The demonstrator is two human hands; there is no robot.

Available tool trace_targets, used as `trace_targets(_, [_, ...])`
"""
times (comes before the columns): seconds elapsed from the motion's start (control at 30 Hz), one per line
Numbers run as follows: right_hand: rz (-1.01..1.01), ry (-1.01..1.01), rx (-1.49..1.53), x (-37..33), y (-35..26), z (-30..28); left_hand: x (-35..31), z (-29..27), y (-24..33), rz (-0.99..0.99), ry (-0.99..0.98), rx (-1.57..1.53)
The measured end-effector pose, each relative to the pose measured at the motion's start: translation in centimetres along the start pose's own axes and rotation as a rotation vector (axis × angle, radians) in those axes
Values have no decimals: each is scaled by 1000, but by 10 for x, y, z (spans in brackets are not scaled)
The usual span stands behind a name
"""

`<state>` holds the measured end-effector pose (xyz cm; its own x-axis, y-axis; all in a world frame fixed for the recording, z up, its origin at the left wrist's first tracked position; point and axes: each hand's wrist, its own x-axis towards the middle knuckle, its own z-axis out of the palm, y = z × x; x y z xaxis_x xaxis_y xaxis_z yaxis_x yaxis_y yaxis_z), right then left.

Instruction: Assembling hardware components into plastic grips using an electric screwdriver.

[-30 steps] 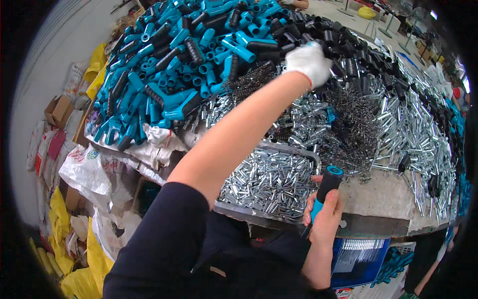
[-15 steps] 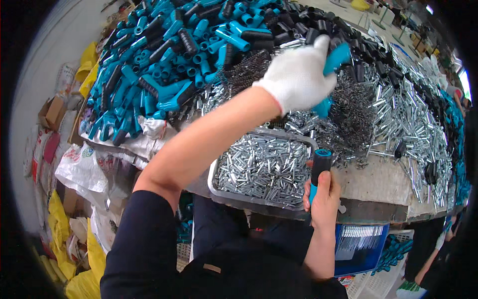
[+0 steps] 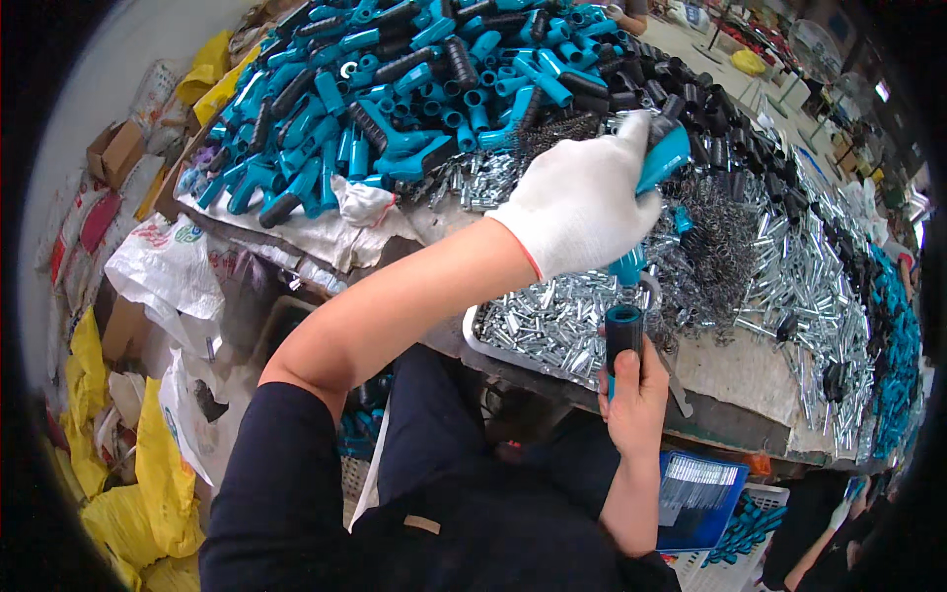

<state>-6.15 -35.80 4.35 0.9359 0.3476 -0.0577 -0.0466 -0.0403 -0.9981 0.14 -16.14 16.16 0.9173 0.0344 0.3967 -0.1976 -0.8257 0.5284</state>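
My left hand (image 3: 582, 202), in a white glove, is closed around a teal plastic handle piece (image 3: 665, 163). Teal plastic also shows below the glove; the palm hides whether it belongs to the same piece. That lower end hangs just above the black tubular grip (image 3: 623, 331) in my right hand (image 3: 636, 405). Bare fingers wrap the grip, which stands nearly upright with its hollow mouth facing up. A bit of teal shows along its lower side. Under my left forearm sits a tray (image 3: 533, 372) of short metal pins (image 3: 552, 331).
A big heap of teal and black handles (image 3: 395, 109) covers the table's far left. Dark springs (image 3: 725, 242) and long metal rods (image 3: 814, 266) lie to the right. Below the table edge (image 3: 720, 429) is a blue bin (image 3: 700, 498). Yellow sacks (image 3: 138, 513) lie at left.
My left hand has come down toward me, bringing the teal piece's lower end close over the black grip. My right hand keeps its hold. The whole view has shifted slightly.
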Motion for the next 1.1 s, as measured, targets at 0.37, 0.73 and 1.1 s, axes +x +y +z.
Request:
trace_targets(0.37, [322,-106,232,-14,11,12,-44,23,-19,5,-69,-172])
trace_targets(0.73, [253,-921,672,-12,32,-7,-70,29,-21,61,-960,-2046])
trace_targets(1.1, [361,-651,551,-34,13,2,-49,4,-53,-233,-226,-873])
